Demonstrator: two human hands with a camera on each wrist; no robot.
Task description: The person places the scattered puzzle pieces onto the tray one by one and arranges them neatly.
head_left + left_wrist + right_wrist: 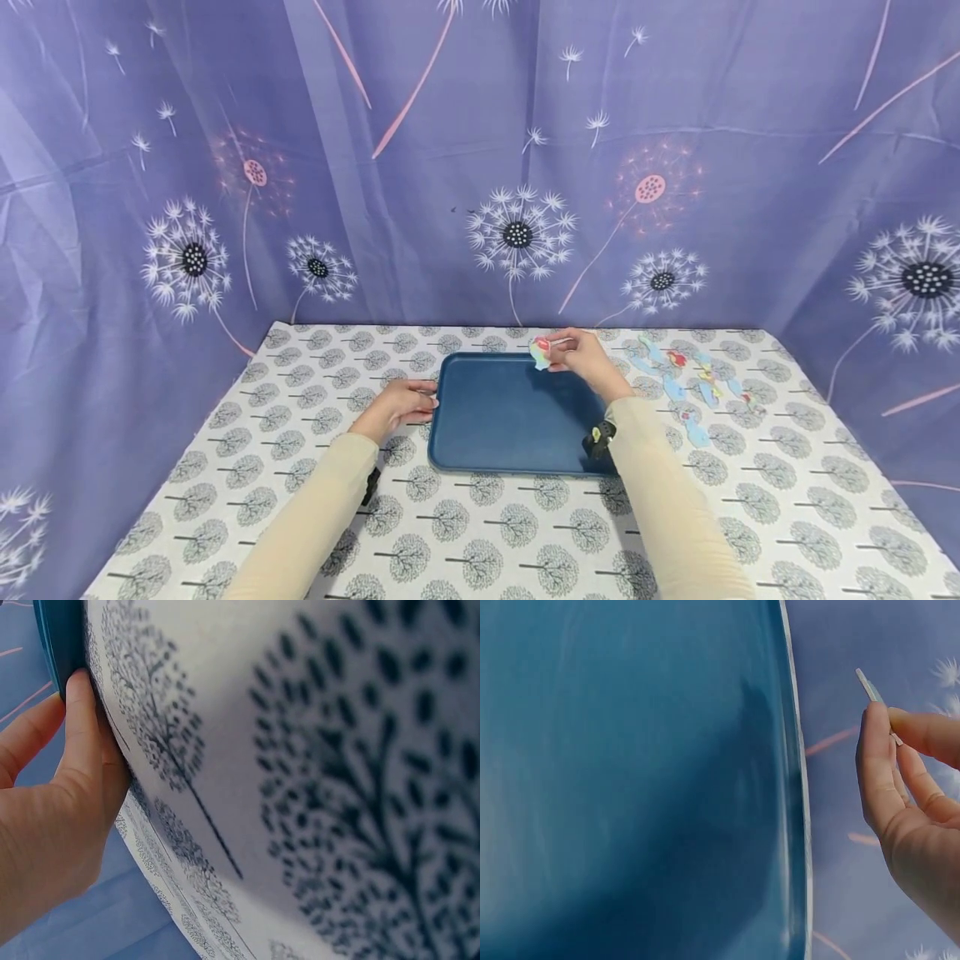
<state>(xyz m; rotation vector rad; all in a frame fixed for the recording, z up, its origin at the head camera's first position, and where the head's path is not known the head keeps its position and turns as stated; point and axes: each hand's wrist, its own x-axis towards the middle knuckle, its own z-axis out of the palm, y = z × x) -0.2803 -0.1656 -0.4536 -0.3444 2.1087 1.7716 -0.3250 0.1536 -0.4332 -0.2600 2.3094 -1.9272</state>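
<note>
A dark blue rectangular tray (510, 417) lies on the patterned cloth. At its left edge my left hand (401, 404) touches the rim with fairly straight fingertips; in the left wrist view those fingertips (77, 682) meet the tray's side (60, 637). Above the tray's far edge, my right hand (581, 354) pinches a small flat puzzle piece (539, 352), printed in red, pale green and light blue. The right wrist view gives the piece (868, 684) nearly edge-on, between thumb and fingertips, raised over the tray rim (804, 795).
Several similar light blue, red and yellow flat pieces (697, 432) lie scattered on the cloth (480, 533) right of the tray. A purple dandelion-print curtain (420, 208) hangs behind the table and at both sides. Dark wrist bands sit at both sleeves.
</note>
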